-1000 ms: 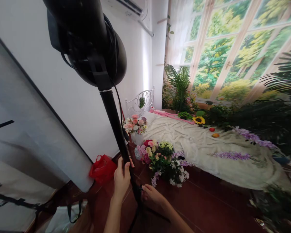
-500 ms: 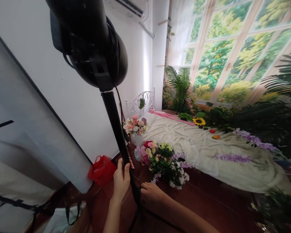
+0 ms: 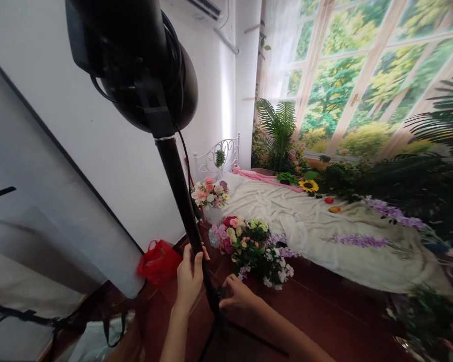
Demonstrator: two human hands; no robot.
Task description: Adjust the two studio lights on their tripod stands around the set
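Note:
A tall black light stand (image 3: 177, 186) leans slightly through the middle of the view, with a large black lamp head (image 3: 147, 75) on top. My left hand (image 3: 191, 274) is wrapped round its pole, closed, with the thumb along the near side. Lower down, at a collar on the pole, a small dark knob (image 3: 221, 291) sticks out to the right. The thumb and bent forefinger of my right hand (image 3: 237, 295) are at this knob, one on each side of it. Dark legs of the stand spread over the floor below.
A red plastic bag (image 3: 159, 261) sits by the wall at left. Artificial flowers (image 3: 249, 241) stand on the red-brown floor (image 3: 309, 317) beside a bed with a cream blanket (image 3: 264, 206). At lower left is a pale bag with dark handles (image 3: 101, 337).
The fingers of my right hand have shifted up and loosened around the knob, so more of it shows. My left hand keeps its grip on the pole. The view has moved slightly.

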